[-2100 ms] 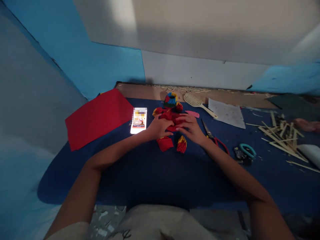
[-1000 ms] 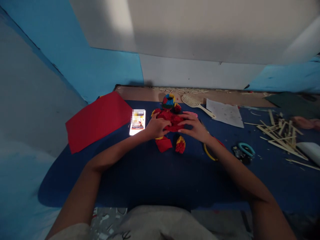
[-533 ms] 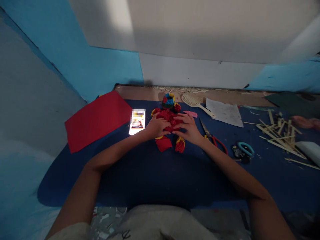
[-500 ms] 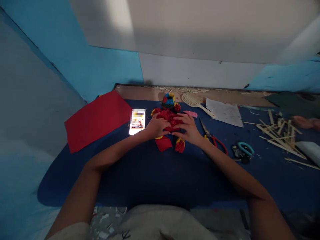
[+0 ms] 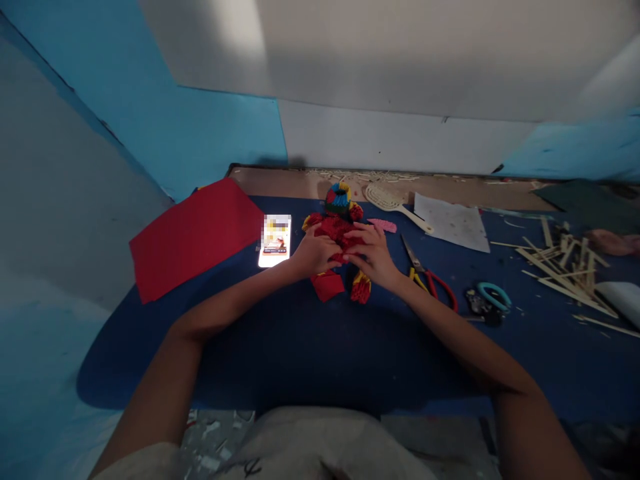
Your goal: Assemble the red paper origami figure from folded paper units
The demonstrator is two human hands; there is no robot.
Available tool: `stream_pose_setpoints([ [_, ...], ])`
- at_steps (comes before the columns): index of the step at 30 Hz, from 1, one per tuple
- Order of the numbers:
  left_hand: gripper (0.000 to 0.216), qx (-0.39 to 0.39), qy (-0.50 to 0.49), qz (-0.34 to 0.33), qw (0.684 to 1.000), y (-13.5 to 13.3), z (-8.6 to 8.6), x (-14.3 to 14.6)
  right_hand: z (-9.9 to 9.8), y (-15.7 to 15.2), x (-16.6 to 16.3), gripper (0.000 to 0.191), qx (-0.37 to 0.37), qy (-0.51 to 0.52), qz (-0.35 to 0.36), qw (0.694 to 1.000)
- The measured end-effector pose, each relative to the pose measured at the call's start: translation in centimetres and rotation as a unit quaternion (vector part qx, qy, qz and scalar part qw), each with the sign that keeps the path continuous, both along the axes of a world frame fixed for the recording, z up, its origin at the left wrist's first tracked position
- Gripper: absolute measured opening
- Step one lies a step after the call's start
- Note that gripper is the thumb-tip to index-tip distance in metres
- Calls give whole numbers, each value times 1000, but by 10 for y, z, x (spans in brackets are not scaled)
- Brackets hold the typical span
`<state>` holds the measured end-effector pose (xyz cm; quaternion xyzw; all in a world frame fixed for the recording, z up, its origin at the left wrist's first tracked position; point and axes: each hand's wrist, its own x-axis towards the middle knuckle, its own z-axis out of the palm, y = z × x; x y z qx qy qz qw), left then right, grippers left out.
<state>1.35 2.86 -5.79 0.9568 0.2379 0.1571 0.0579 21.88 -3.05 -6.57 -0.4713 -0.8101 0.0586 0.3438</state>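
The dark blue tabletop [image 5: 300, 347] fills the lower view and runs back to a blue and white wall. On its far left lies a large red paper sheet [image 5: 195, 233], flat, with one corner overhanging the edge. A smaller white sheet [image 5: 453, 222] lies far right of centre, and a loose heap of wooden sticks [image 5: 565, 267] lies beyond it at the right. In the middle lies the paper figure [image 5: 331, 227], built of small red folded pieces. Its long axis runs straight away from the person, the multicoloured head pointing at the wall and the leg end pointing back toward the person. The left hand [image 5: 313, 255] is curled closed over the figure's left flank. The right hand [image 5: 375, 257], fingers half bent and slightly spread, presses on its right flank, so the body is gripped between the two. A lit phone [image 5: 275, 240] lies just left of the left hand. A white hairbrush [image 5: 387, 200] lies beyond the figure, and red-handled scissors [image 5: 427, 277] lie near the right wrist. A loose red piece [image 5: 329, 285] and a red-and-yellow piece [image 5: 361, 288] lie just below the hands. A small pink piece [image 5: 384, 225] lies just beyond the right hand's fingertips.
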Motion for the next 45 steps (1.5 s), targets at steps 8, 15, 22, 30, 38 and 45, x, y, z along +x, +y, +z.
stream_pose_setpoints([
  [8,13,-7,5,-3,1000,-1,2,0,1,2,1,13,-26,-11,3,1000],
  [15,17,-5,-8,3,1000,1,0,-2,1,8,13,21,-28,59,23,998],
  [22,20,16,-3,14,1000,-2,2,-2,-6,9,4,12,-30,63,18,997],
  [30,20,22,6,10,1000,-3,6,-1,-1,-1,-9,14,-14,26,-30,999],
  [38,18,16,15,16,1000,-7,10,-1,2,-19,-31,18,33,-33,-103,994],
  [45,15,11,25,14,1000,-5,9,-1,2,-9,-18,17,-4,-27,-47,999],
])
